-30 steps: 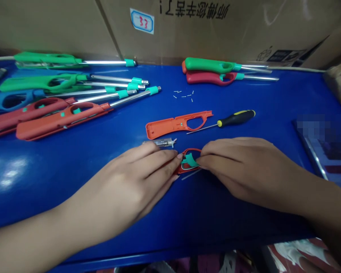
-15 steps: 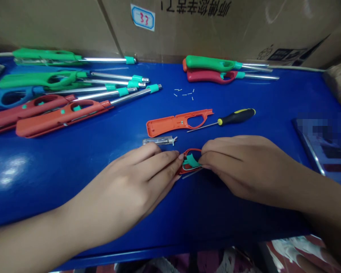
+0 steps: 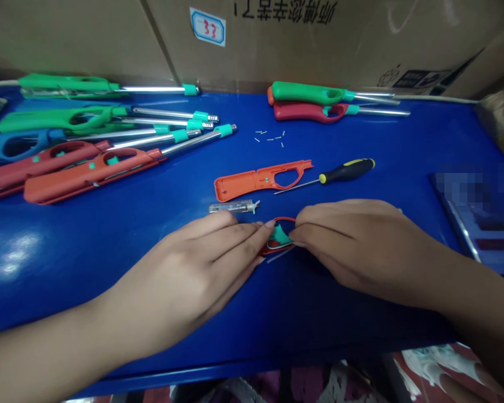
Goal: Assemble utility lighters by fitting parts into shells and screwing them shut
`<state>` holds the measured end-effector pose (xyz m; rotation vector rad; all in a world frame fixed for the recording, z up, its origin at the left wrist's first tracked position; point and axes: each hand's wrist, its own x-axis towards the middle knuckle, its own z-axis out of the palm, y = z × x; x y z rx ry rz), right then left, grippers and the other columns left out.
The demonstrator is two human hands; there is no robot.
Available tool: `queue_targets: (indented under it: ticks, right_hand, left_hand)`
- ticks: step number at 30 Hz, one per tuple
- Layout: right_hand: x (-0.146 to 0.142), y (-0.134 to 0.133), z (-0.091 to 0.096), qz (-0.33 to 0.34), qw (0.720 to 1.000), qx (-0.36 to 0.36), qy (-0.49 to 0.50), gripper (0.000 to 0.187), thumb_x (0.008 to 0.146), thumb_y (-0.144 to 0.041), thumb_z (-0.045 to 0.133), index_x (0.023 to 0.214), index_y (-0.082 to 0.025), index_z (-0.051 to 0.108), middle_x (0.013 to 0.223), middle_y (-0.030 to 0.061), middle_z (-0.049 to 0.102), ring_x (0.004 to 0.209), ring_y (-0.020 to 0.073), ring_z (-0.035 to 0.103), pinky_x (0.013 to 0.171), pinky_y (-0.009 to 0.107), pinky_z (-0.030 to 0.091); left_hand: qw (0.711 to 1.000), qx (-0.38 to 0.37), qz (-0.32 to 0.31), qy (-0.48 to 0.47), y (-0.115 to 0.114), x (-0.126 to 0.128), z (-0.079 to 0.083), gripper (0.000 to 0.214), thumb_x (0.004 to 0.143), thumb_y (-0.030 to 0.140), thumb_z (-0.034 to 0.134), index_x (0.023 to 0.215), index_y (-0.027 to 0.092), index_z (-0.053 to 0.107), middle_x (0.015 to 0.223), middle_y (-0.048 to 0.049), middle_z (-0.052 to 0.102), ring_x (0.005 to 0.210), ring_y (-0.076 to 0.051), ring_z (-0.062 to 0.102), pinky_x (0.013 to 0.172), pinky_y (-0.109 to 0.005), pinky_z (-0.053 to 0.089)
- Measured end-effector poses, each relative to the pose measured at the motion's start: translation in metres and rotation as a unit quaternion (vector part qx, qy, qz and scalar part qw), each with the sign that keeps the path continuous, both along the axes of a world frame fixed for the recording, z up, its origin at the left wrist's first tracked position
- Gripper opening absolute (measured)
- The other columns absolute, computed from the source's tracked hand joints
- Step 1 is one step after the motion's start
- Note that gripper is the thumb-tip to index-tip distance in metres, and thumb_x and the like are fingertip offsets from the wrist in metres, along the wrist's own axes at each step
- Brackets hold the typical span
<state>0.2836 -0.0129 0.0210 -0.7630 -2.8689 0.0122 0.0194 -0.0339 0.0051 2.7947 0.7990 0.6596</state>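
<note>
Both my hands rest on the blue table (image 3: 109,235) and meet over a red lighter shell half (image 3: 282,249) with a teal trigger (image 3: 280,235) in it. My left hand (image 3: 201,268) lies over the shell's left part, fingers pressed together on it. From the right, my right hand (image 3: 353,246) pinches at the teal trigger. Most of the shell is hidden under the hands. A thin metal rod (image 3: 279,256) pokes out below it. Just behind lie a clear gas tube (image 3: 233,207) and the other orange shell half (image 3: 262,180).
A black and yellow screwdriver (image 3: 336,172) lies behind my right hand. Several long lighters (image 3: 92,140) in green, blue and red are piled at the left, two more (image 3: 319,103) at the back. Small pins (image 3: 271,137) are scattered mid-table. Cardboard boxes (image 3: 302,39) stand behind.
My right hand's fingertips have moved slightly left onto the teal trigger, so less of the red shell shows between the hands. Nothing else moved.
</note>
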Motion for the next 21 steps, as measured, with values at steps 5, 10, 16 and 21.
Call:
queue_targets:
  ticks: [5,10,16,21]
  right_hand:
    - [-0.0043,-0.0001,0.0033,0.009,1.000,0.008,-0.009,0.029,0.100,-0.011,0.041,0.094,-0.014,0.070,0.085,0.0059,0.071,0.071,0.0189,0.063,0.059,0.032,0.039]
    - [-0.0053,0.0005,0.0063,0.009,1.000,0.027,-0.011,0.032,0.101,-0.010,0.040,0.093,-0.014,0.071,0.085,0.0059,0.072,0.070,0.0180,0.062,0.058,0.031,0.039]
    - [-0.0055,-0.0017,0.0097,0.028,0.999,0.027,-0.036,0.034,0.101,-0.008,0.039,0.095,-0.013,0.072,0.087,0.0065,0.073,0.070,0.0198,0.063,0.056,0.033,0.037]
    - [-0.0023,-0.0022,0.0069,0.022,0.999,0.023,-0.013,0.029,0.102,-0.010,0.043,0.099,-0.013,0.072,0.090,0.0058,0.073,0.070,0.0183,0.062,0.059,0.033,0.037]
  left_hand:
    - [1.000,-0.006,-0.003,0.002,0.0008,0.0003,-0.0001,0.044,0.097,0.012,0.063,0.140,0.002,0.056,0.120,-0.0130,0.073,0.104,-0.025,0.067,0.093,-0.042,0.060]
    - [1.000,0.007,-0.011,0.019,0.0008,0.0007,0.0023,0.041,0.099,0.012,0.059,0.138,0.000,0.056,0.122,-0.0157,0.073,0.103,-0.027,0.068,0.091,-0.044,0.061]
    - [1.000,0.004,-0.016,0.019,-0.0002,-0.0014,0.0023,0.040,0.099,0.011,0.058,0.137,0.000,0.057,0.123,-0.0162,0.073,0.105,-0.027,0.068,0.094,-0.044,0.060]
    - [1.000,0.008,-0.018,0.024,-0.0003,-0.0016,0.0019,0.040,0.100,0.011,0.057,0.138,0.002,0.056,0.124,-0.0156,0.072,0.106,-0.027,0.069,0.093,-0.044,0.061]
